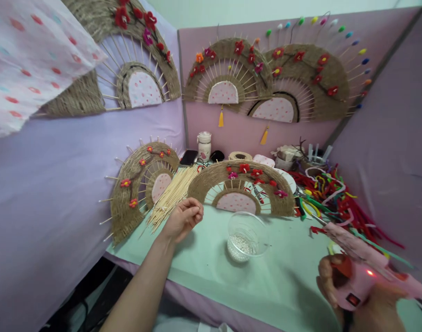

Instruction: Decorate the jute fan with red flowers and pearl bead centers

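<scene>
My right hand [363, 299] grips a pink hot glue gun [359, 272] at the lower right. The gun's red light is lit and its nozzle points to the upper left. My left hand [185, 219] hovers over the table with thumb and fingers pinched together; whatever they may hold is too small to make out. Between the hands stands a clear plastic bowl [245, 235] with white pearl beads [240, 246] in it. Just beyond lies a twine-wrapped fan [200, 182] with red and magenta flowers and a dotted fabric centre [235, 203].
Bamboo sticks [172, 196] lie left of the fan, near another twine fan [124, 207]. Pliers [309, 207] and a heap of pipe cleaners [349, 203] are on the right. A white bottle [204, 146] and a phone [189, 158] stand at the back. More fans hang on the walls.
</scene>
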Tool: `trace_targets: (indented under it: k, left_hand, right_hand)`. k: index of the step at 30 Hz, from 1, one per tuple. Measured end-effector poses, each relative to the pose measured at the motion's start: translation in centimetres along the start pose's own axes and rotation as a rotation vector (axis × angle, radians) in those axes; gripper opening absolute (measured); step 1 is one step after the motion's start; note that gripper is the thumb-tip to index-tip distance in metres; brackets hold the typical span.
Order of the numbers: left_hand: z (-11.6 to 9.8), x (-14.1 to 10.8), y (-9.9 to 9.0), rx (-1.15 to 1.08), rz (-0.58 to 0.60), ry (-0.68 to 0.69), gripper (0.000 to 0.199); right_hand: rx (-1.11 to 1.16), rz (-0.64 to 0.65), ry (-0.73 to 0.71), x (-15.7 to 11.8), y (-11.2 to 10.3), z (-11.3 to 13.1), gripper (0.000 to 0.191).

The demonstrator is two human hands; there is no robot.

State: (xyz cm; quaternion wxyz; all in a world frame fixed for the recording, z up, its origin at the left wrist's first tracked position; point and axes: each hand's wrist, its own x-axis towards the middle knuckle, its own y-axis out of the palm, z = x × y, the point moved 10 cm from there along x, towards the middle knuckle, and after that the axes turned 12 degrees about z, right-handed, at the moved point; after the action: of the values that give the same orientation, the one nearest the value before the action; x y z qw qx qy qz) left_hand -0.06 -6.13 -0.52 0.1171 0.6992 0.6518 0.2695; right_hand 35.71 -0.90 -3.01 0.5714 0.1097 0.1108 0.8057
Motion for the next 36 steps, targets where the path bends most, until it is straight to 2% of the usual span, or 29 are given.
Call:
trace_targets:
  k: [3, 5, 9, 11, 14, 17, 20, 22, 30, 36]
  left_hand:
    - [1.6, 0.0, -0.5, -0.084, -0.057, -0.035, 0.019]
    - [2.3, -0.1, -0.8, -0.132, -0.085, -0.046, 0.018]
    - [3.0, -0.3, -0.9, -0.23, -0.085, -0.067, 0.02]
    - [3.1, -0.4, -0.8, -0.26, -0.069, -0.073, 0.02]
    - [3.1, -0.6, -0.6, -0.28, -0.04, -0.077, 0.018]
    - [3.3, -0.7, -0.5, -0.275, -0.037, -0.088, 0.018]
    - [3.6, -0.8, -0.7, -0.276, -0.057, -0.101, 0.02]
    - [3.7, -0.8, -0.8, -0.276, -0.069, -0.11, 0.021]
    - [3.7, -1.0, -0.4, -0.234, -0.053, -0.136, 0.027]
    - [3.6, -0.9, -0.1, -0.218, -0.028, -0.133, 0.027]
  right_hand:
    - [0.172, 0.169, 0.122, -0.4, 3.3, -0.5, 0.107]
    - [0.196, 0.186, 0.125, -1.4, 5.5, -0.2, 0.105]
    - [-0.009, 0.3, 0.184, -3.7, 10.3, -1.9, 0.092]
    - [-0.111, 0.401, 0.178, -4.4, 12.5, -3.2, 0.101]
    - [-0.131, 0.46, 0.136, -4.6, 14.5, -4.7, 0.118]
    - [-0.125, 0.456, 0.083, -4.7, 15.9, -5.0, 0.108]
    - [-0.146, 0.449, 0.002, -5.2, 17.0, -4.3, 0.077]
    - [-0.159, 0.461, -0.033, -5.6, 17.6, -4.0, 0.064]
    - [-0.19, 0.447, -0.085, -5.7, 18.2, -3.9, 0.055]
    - [-0.211, 0.469, -0.061, -5.7, 18.1, -4.6, 0.063]
